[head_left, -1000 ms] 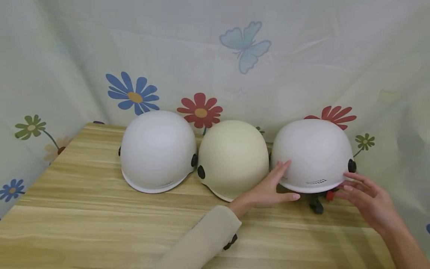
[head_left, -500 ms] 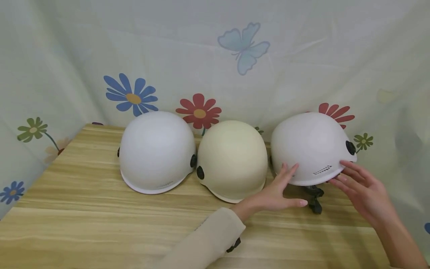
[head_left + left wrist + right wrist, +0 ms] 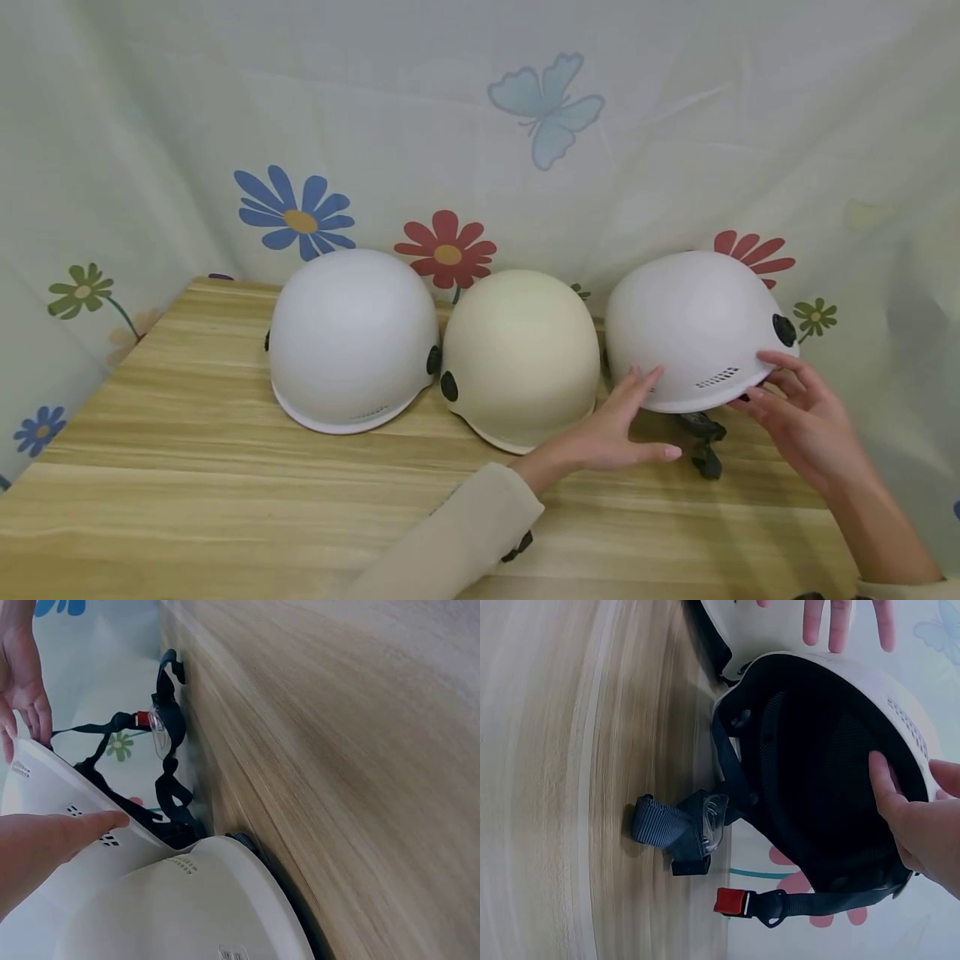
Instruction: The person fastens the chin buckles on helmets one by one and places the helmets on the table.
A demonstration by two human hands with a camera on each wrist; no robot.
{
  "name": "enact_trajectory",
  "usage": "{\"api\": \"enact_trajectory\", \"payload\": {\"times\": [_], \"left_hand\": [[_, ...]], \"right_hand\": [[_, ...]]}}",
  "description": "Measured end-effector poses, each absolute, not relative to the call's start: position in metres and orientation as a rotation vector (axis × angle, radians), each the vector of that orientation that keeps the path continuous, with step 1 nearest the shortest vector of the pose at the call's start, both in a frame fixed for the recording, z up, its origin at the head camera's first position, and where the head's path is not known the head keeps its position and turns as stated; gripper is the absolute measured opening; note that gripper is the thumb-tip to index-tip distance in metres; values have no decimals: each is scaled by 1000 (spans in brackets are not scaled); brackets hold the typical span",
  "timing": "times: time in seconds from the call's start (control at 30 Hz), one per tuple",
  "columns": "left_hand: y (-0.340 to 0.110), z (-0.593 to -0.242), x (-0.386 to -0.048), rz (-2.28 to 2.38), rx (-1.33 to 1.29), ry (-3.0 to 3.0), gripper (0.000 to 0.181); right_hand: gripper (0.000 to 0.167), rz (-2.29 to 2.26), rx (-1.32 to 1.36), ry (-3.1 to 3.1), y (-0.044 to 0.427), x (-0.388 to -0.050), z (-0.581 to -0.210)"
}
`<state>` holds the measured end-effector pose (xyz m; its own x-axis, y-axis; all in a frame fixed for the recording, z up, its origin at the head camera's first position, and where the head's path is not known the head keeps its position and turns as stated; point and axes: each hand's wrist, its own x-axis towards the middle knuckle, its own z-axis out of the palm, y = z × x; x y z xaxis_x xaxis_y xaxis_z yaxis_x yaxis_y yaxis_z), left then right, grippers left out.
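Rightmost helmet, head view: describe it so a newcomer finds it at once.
Look to the back of the wooden table, before the floral cloth. It is the white helmet at the right end of the row, next to the cream helmet. Unlike its neighbours, its rim is raised in the right hand.

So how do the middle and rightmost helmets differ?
The middle helmet is cream; the rightmost helmet is white. The middle helmet sits on the table; the rightmost helmet is tilted, its right side raised and gripped by the right hand. Both are domed with black side discs.
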<state>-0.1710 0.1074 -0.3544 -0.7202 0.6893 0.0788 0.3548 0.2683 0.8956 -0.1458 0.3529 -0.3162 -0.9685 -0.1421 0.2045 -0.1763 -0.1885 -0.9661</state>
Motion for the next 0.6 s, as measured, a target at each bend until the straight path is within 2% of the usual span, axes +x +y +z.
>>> {"api": "enact_trajectory", "payload": {"times": [0.3, 0.6], "left_hand": [[102, -355, -171, 1431, 1022, 2230, 86], [98, -354, -171, 1421, 1063, 2242, 83]], "right_hand": [[36, 2419, 340, -1927, 350, -147, -317], [40, 2458, 326, -1889, 352, -144, -310]]}}
